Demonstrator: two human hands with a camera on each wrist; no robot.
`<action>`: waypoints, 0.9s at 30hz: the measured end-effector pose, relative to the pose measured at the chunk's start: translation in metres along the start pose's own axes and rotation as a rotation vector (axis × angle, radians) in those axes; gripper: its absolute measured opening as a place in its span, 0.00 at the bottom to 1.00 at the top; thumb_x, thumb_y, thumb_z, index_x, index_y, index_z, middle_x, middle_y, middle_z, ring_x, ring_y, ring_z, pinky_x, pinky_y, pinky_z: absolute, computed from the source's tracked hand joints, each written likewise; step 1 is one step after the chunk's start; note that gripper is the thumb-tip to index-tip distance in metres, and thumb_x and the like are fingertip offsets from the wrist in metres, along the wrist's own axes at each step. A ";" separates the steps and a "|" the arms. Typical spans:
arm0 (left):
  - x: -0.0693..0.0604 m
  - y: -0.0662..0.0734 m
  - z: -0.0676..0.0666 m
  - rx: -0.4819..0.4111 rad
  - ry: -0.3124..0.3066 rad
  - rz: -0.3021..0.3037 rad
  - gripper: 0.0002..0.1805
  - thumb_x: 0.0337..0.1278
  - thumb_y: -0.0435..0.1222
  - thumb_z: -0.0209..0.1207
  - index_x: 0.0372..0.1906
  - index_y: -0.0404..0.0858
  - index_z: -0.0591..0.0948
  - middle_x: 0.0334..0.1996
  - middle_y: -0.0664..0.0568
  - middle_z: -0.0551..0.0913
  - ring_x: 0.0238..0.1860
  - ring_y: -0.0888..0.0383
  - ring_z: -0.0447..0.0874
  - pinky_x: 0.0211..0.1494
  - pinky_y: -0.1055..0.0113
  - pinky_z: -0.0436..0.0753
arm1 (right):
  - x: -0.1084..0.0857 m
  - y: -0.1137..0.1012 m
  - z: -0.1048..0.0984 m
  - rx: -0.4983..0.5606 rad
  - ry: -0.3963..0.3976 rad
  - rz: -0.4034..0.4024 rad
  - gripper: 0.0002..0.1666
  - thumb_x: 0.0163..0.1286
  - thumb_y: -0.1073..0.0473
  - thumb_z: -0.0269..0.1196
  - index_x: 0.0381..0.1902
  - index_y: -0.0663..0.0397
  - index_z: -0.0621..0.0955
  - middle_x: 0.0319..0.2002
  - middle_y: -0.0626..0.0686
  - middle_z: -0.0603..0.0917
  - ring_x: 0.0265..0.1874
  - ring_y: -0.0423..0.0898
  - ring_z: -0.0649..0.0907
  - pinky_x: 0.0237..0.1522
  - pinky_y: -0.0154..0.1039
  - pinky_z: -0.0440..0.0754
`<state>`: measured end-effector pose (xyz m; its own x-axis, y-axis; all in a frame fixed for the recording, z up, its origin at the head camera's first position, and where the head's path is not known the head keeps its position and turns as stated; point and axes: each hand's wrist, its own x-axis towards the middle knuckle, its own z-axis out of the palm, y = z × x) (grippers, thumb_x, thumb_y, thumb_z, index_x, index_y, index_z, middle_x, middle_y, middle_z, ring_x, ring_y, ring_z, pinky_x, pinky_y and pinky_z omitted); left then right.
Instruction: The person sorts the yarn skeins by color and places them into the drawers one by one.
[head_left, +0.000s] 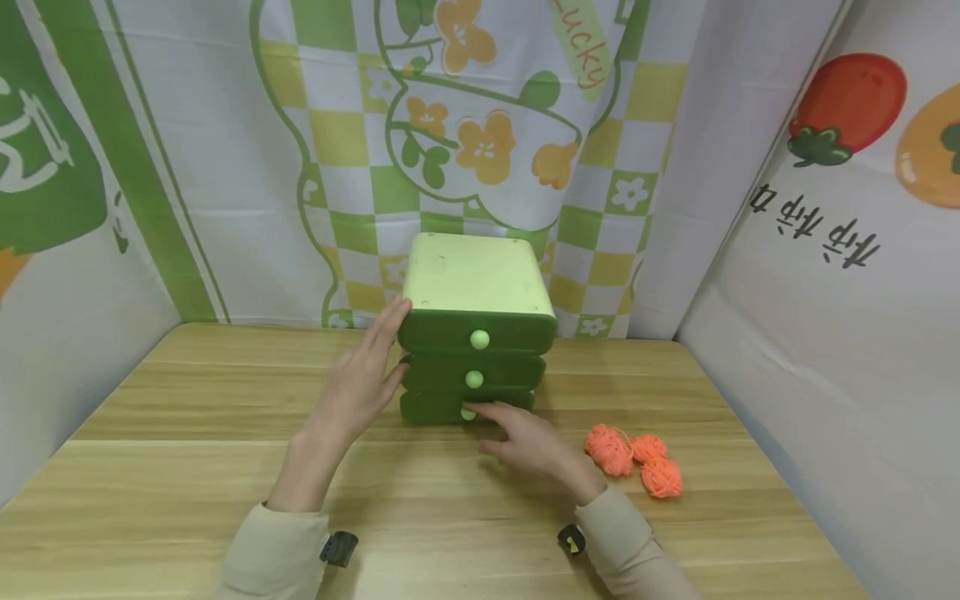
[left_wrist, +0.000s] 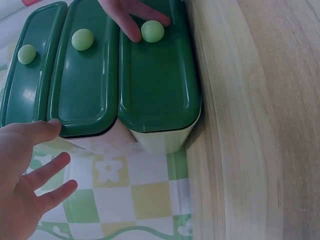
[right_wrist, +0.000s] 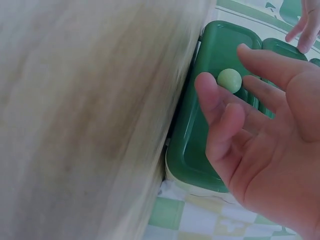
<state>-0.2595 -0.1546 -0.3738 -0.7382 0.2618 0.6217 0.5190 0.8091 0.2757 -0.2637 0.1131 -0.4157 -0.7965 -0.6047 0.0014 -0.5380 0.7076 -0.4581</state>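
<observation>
The left hand (head_left: 356, 387), fingers spread, touches a three-drawer cabinet (head_left: 477, 275) on its left side; the right hand (head_left: 531, 442), fingers loosely parted, straddles the bottom knob (head_left: 468, 414) (contact unclear). Grasping it seems underway, calling for closer fingers. The cabinet stands on the desk (head_left: 450, 517), near orange yarn (head_left: 609, 451).

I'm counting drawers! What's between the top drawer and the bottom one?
The middle drawer, with a round knob on its front. The head view shows it.
</observation>
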 end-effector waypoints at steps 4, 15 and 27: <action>0.000 0.001 0.000 0.011 0.012 0.002 0.56 0.54 0.28 0.68 0.80 0.49 0.45 0.79 0.48 0.53 0.15 0.64 0.59 0.20 0.73 0.68 | 0.001 0.002 0.001 0.001 0.006 -0.004 0.34 0.71 0.53 0.63 0.73 0.42 0.69 0.69 0.53 0.73 0.70 0.52 0.71 0.68 0.53 0.72; 0.001 0.004 0.000 0.095 0.021 -0.037 0.56 0.56 0.31 0.69 0.80 0.51 0.44 0.79 0.51 0.55 0.19 0.61 0.65 0.22 0.71 0.69 | 0.000 -0.001 -0.003 0.071 -0.031 -0.039 0.32 0.72 0.57 0.62 0.72 0.47 0.71 0.67 0.53 0.77 0.66 0.50 0.76 0.67 0.50 0.73; 0.001 0.005 -0.002 -0.013 -0.044 -0.082 0.56 0.59 0.32 0.67 0.81 0.55 0.42 0.81 0.52 0.49 0.40 0.48 0.85 0.22 0.71 0.72 | -0.010 0.004 -0.019 0.242 -0.246 -0.052 0.30 0.74 0.54 0.60 0.72 0.41 0.70 0.52 0.54 0.85 0.32 0.55 0.87 0.30 0.36 0.82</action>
<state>-0.2564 -0.1514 -0.3702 -0.7962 0.2182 0.5643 0.4620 0.8215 0.3341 -0.2631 0.1283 -0.4009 -0.6637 -0.7283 -0.1705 -0.4716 0.5844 -0.6604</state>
